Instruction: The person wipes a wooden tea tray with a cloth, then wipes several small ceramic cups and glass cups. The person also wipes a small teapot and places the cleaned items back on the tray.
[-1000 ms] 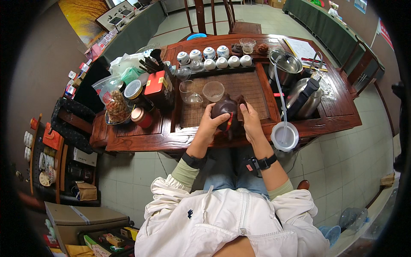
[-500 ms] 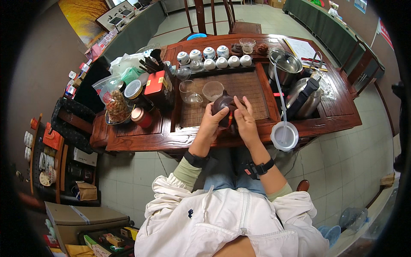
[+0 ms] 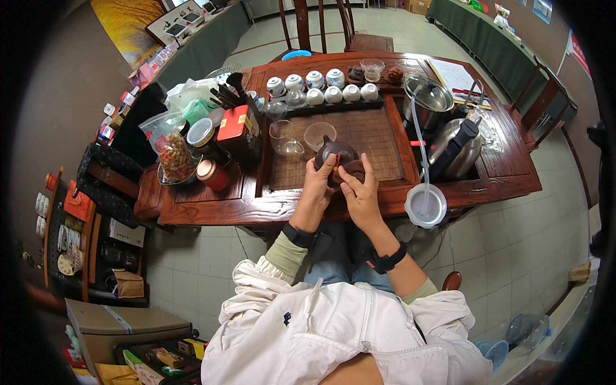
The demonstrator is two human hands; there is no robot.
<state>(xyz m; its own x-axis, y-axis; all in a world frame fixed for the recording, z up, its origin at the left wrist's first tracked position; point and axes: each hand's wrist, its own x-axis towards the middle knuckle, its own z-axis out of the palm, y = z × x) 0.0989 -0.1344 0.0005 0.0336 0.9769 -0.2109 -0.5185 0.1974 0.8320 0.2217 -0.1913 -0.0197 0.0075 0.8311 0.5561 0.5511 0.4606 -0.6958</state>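
My left hand (image 3: 313, 192) holds a dark brown teapot (image 3: 339, 149) by its near left side, thumb pressed up against it. A small red cord (image 3: 337, 160) shows next to that thumb. At the right side my right hand (image 3: 363, 197) grips the pot, its fingers raised along the edge and thumb bent inward; exactly where they touch is partly hidden. The teapot is held over the near part of a slatted tea tray (image 3: 378, 138). Just beyond it stand a clear glass bowl (image 3: 319, 136) and a glass pitcher (image 3: 282, 138).
Several white and blue-patterned cups (image 3: 314, 80) line the tray's far side. To the right are a steel kettle (image 3: 459, 147), a steel pot (image 3: 428, 93) and a hose in a white-rimmed container (image 3: 426, 205). Leftward stand a red tin (image 3: 236, 128), jars and a bag of nuts (image 3: 174, 157).
The teapot has turned in my hands, and its red cord now lies by my left thumb. My right hand has shifted slightly down, off the pot's top toward its right side.
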